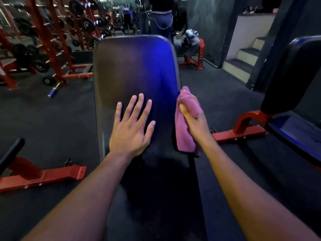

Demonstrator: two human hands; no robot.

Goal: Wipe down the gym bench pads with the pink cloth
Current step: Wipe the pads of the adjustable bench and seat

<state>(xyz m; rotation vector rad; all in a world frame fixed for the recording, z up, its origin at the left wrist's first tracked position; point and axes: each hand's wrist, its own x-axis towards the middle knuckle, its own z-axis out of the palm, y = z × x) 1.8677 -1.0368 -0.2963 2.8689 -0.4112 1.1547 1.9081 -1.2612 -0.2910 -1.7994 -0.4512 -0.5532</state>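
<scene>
Left hand (132, 126) is lying flat on the backrest pad (132, 66), fingers spread and straight, holding nothing; it appears to be bracing the bench. Right hand (192, 122) is gripping the pink cloth (185, 134), fingers and thumb curled round a bunched wad of it, and is pressing the cloth against the right side edge of the same pad, with the loose end hanging down along that edge.

Progress, as judged from this view: wiping is under way on the right flank of the backrest. Pad face is showing blue glare but no visible wet streaks, so whether it has been wiped cannot be told. Seat pad (156, 197) nearest the camera is sitting in deep shadow; condition unreadable. Neighbouring bench (295, 80) on the right is standing well apart from the cloth and probably remains to be done.
</scene>
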